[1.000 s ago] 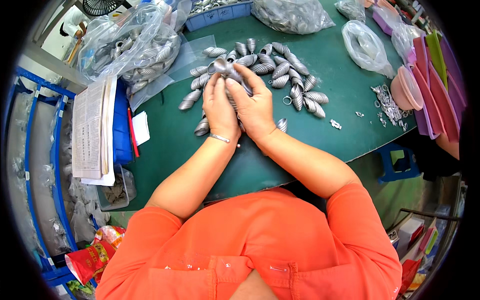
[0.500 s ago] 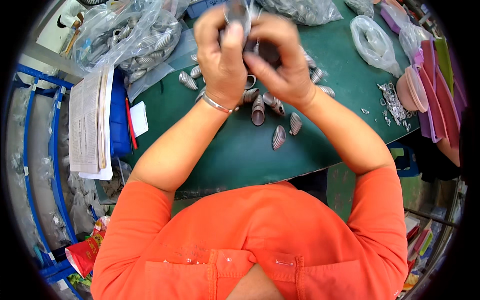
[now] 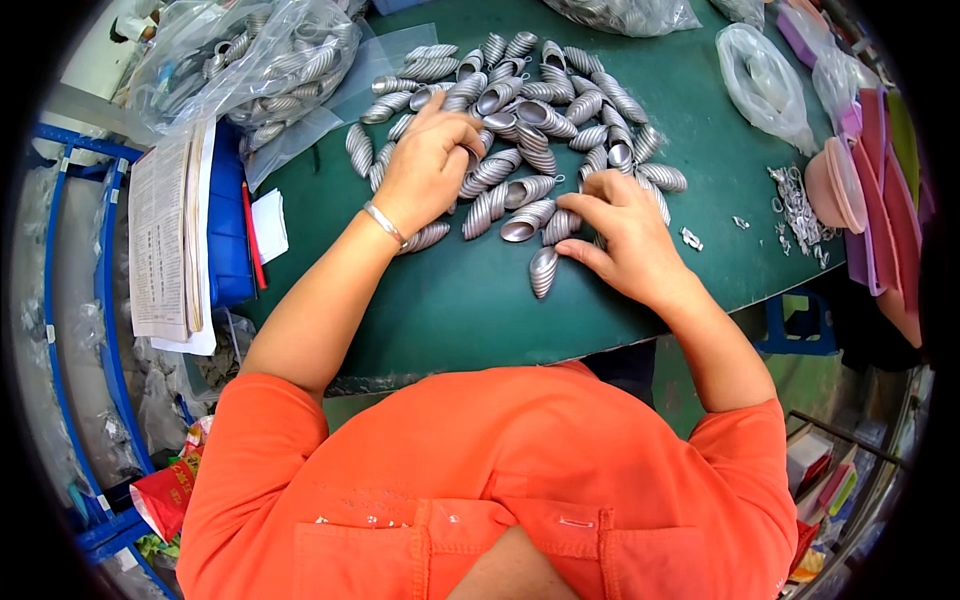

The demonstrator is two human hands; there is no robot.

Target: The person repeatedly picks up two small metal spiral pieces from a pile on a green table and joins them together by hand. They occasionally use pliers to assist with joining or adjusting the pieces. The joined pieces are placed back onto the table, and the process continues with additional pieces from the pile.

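Observation:
Several silver, spirally ribbed metal shell-shaped pieces (image 3: pixel 535 192), with hollow ends and some with small loops, lie in a loose pile on the green table (image 3: pixel 450 310). My left hand (image 3: pixel 430 165) rests among the pieces at the pile's left side, index finger stretched forward and the others bent; some fingertips are hidden. At the near right edge, my right hand (image 3: pixel 625 235) has its thumb and fingers apart and slightly curved around one ribbed piece (image 3: pixel 561 226), lying on the table. Another ribbed piece (image 3: pixel 543 271) lies just below the right thumb.
A clear bag of ribbed pieces (image 3: pixel 290 65) stands back left, another bag (image 3: pixel 630 14) at the back. Papers (image 3: pixel 172 235) lie over a blue bin (image 3: pixel 233 225), beside a red pen (image 3: pixel 252 237). At right are small silver parts (image 3: pixel 797 210), a pink cup (image 3: pixel 838 185) and a plastic bag (image 3: pixel 765 88).
Both hands have come down from the far side, where they were raised with a blurred clear object and a dark one. The ribbed pieces now show spread out in a larger pile.

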